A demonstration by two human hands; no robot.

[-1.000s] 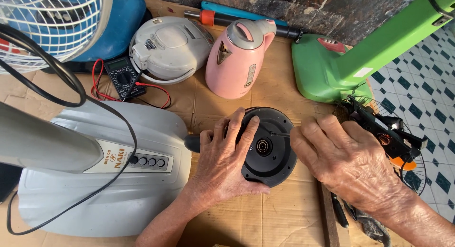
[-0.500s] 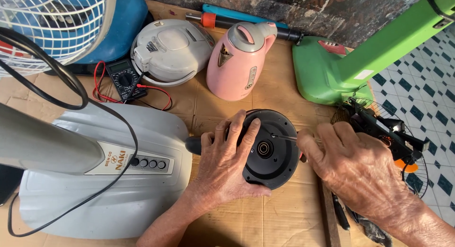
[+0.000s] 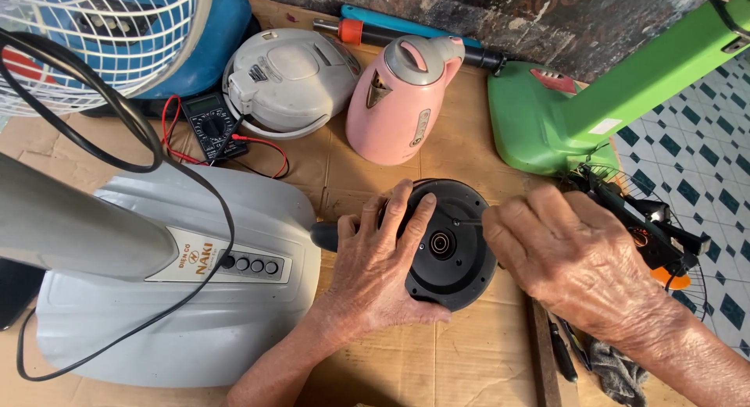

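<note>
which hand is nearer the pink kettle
Left. The left hand lies just below the pink kettle, on the black base; the right hand is farther off, to its lower right.

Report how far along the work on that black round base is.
Done: the pink kettle is off the black round base, which lies underside up on the cardboard. In hand: the left hand steadies it; the right hand puts a thin metal tool to its rim. Left: the base looks closed, not yet opened; the multimeter lies untouched.
</note>
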